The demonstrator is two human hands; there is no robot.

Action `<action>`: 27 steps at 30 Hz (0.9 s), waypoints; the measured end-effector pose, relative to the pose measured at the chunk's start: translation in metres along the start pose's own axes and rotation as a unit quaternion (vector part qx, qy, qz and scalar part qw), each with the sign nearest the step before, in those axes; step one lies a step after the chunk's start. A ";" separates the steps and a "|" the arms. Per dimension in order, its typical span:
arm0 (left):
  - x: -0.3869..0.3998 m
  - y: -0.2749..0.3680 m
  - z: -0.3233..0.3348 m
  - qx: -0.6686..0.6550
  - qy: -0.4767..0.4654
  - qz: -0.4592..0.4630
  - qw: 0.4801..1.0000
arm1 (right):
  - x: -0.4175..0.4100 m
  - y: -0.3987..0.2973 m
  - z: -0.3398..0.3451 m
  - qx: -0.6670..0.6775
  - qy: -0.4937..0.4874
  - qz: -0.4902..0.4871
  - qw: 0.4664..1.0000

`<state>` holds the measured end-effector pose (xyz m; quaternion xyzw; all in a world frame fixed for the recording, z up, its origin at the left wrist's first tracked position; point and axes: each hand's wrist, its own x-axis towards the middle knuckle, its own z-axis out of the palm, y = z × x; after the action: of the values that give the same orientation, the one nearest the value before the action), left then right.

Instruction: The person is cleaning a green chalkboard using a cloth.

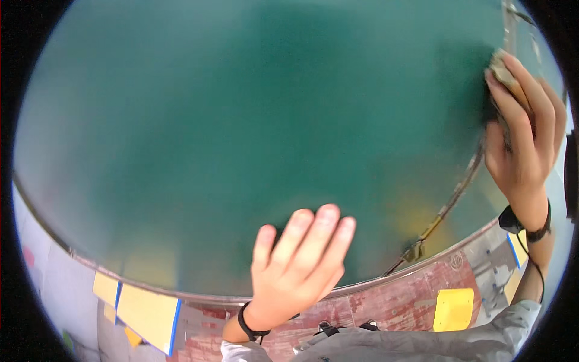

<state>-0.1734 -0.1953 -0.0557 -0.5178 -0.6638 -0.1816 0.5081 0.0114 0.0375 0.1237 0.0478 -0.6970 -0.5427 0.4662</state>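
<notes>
A glossy green chalkboard [289, 135] fills most of the view. My left hand [298, 267] lies on it near its lower edge, fingers spread and holding nothing. At the far right, my right hand [522, 122] grips what looks like a blackboard eraser [504, 74], pale on top with a dark underside. The fingers wrap over the eraser and hide much of it. It is beside a metal seam [457, 192] that runs down the board. Slight blur hides the eraser's detail.
A small metal fitting [415, 251] sits on the seam. Beyond the board's bottom edge [357, 288] are a yellow chair [453, 310] and yellow desktops [144, 314] with blue edges. Under me is a worn red floor [384, 307]. A black cable [536, 258] hangs along my right forearm.
</notes>
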 end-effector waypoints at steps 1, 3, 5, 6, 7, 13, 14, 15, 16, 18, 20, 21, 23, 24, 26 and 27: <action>-0.003 0.005 0.004 0.049 0.008 0.006 0.999 | -0.005 -0.007 0.005 0.004 0.025 0.017 1.000; -0.013 0.012 0.005 0.071 -0.004 -0.018 0.997 | -0.009 -0.017 0.012 0.018 0.056 0.035 0.998; -0.022 0.012 0.011 0.088 -0.007 -0.025 0.996 | -0.013 -0.021 0.014 0.039 0.059 0.068 0.995; -0.026 0.012 0.014 0.092 0.004 -0.026 0.995 | -0.017 -0.019 0.015 0.039 0.056 0.060 0.996; -0.029 0.013 0.015 0.094 0.016 -0.026 0.995 | -0.019 -0.021 0.014 0.043 0.057 0.060 0.996; -0.046 0.023 0.016 0.088 -0.031 -0.077 0.993 | -0.038 -0.034 0.021 0.086 0.039 0.104 0.990; -0.055 0.020 0.016 0.089 -0.031 -0.088 0.992 | -0.035 -0.040 0.023 0.095 0.043 0.112 0.988; -0.059 0.022 0.012 0.071 -0.053 -0.122 0.989 | -0.035 -0.043 0.022 0.098 0.044 0.122 0.987; -0.061 0.024 0.008 0.058 -0.047 -0.158 0.985 | -0.025 -0.034 0.060 0.123 0.287 0.050 0.949; -0.066 0.025 0.004 0.035 -0.044 -0.231 0.971 | -0.036 -0.036 0.068 0.170 0.275 0.051 0.945; -0.084 0.019 -0.002 0.036 -0.038 -0.288 0.956 | -0.050 -0.043 0.066 0.221 0.265 0.052 0.937; -0.093 0.016 -0.003 0.040 -0.023 -0.309 0.950 | -0.062 -0.044 0.054 0.204 0.194 0.072 0.957; -0.111 0.016 -0.010 0.036 -0.017 -0.378 0.925 | -0.088 -0.045 0.033 0.160 0.050 0.111 0.980; -0.123 0.017 -0.010 0.018 -0.005 -0.429 0.903 | -0.096 -0.050 0.029 0.155 0.028 0.100 0.982; -0.155 0.019 -0.013 0.005 0.002 -0.478 0.878 | -0.106 -0.069 0.027 0.179 0.030 0.129 0.975; -0.177 0.021 -0.018 -0.014 0.003 -0.516 0.856 | -0.111 -0.080 0.027 0.198 0.036 0.154 0.967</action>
<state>-0.1553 -0.2899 -0.2070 -0.1071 -0.8317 -0.4289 0.3358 0.0192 0.0877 -0.0061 0.0504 -0.7724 -0.3134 0.5501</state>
